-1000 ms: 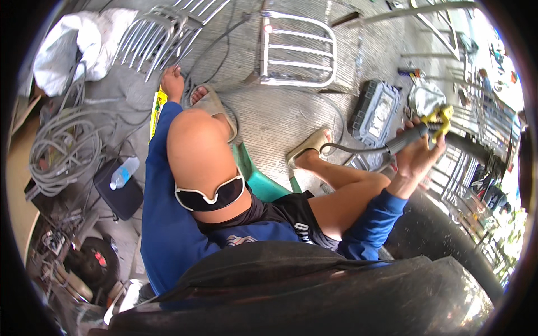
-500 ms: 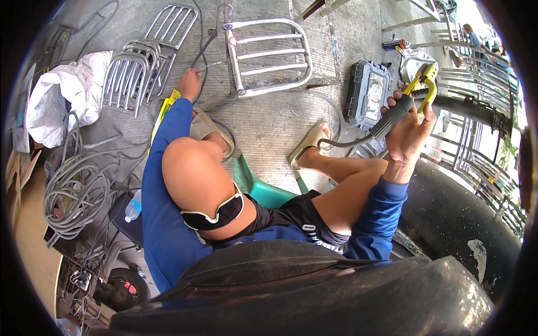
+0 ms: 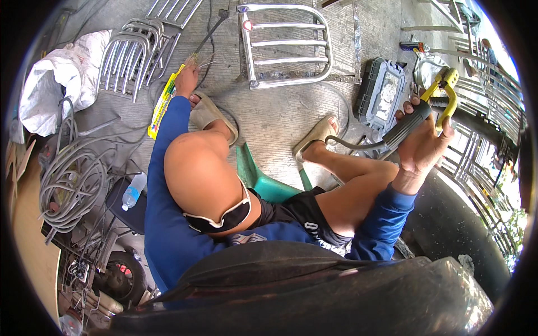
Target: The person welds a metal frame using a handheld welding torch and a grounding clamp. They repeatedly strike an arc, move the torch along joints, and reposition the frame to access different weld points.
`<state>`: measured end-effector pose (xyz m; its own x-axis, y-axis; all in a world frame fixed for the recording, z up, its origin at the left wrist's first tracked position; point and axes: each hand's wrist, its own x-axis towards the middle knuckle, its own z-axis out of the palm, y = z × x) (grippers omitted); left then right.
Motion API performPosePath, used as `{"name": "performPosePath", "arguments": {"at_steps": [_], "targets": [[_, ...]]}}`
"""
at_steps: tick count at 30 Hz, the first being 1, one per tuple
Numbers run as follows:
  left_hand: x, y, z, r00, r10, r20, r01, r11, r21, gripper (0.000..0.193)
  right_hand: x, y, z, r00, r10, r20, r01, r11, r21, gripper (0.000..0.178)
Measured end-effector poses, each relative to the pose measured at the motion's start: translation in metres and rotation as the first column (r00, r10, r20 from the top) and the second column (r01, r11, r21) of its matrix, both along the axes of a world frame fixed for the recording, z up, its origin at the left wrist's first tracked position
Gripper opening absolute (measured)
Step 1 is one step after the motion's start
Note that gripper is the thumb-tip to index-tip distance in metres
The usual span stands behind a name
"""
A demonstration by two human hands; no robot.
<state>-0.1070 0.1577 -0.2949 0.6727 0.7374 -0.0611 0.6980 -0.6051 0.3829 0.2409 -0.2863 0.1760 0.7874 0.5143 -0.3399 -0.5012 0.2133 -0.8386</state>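
Person seated low on a green stool (image 3: 263, 182), knees up, concrete floor (image 3: 280, 112) all around.

Right hand (image 3: 421, 147) closed around the dark grip of a welding holder (image 3: 417, 120); yellow clamp jaws point up and away from the body, nothing visibly clamped in them. Black cable (image 3: 353, 144) runs from the grip's lower end down toward the right foot.

Left hand (image 3: 188, 78) stretched far forward to the floor, fingertips pinched on a thin welding rod (image 3: 197, 59) beside a long yellow packet (image 3: 162, 103). Whether the rod is lifted clear of the floor cannot be told.

Step in hand, as I judge it: fetching a fresh rod for the holder. Next move calls for drawing the left arm back and bringing the rod's bare end to the yellow jaws, with the lever squeezed so the clamp opens.

Holder looks worn, grip ribbed and grey-black, yellow parts scuffed.

Nearby: a chrome tube rack (image 3: 288, 45) ahead, more stacked racks (image 3: 131, 56) at left, a grey case (image 3: 384, 98), coiled hose (image 3: 70, 179), a white sack (image 3: 50, 84).
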Motion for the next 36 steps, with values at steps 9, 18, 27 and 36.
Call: {"name": "performPosePath", "arguments": {"at_steps": [9, 18, 27, 36], "targets": [[0.1, -0.008, 0.024, 0.996, -0.044, 0.073, 0.041, 0.998, 0.044, 0.028, -0.002, 0.004, -0.001, 1.0, 0.01, 0.024, -0.01, 1.0, -0.011, 0.08], [-0.029, -0.028, 0.028, 0.989, 0.102, -0.105, -0.091, 0.99, 0.112, 0.045, 0.005, -0.006, -0.001, 1.0, -0.003, -0.02, 0.004, 1.0, 0.024, 0.074], [-0.088, -0.033, 0.022, 0.991, 0.121, -0.058, -0.109, 0.977, 0.182, 0.03, -0.006, 0.002, 0.006, 0.998, -0.04, 0.047, 0.039, 0.999, 0.007, 0.066], [-0.052, 0.01, 0.243, 0.997, -0.017, -0.08, 0.031, 0.984, 0.174, 0.028, -0.03, 0.001, -0.004, 0.983, 0.179, 0.046, -0.181, 0.982, 0.056, 0.054]]}}
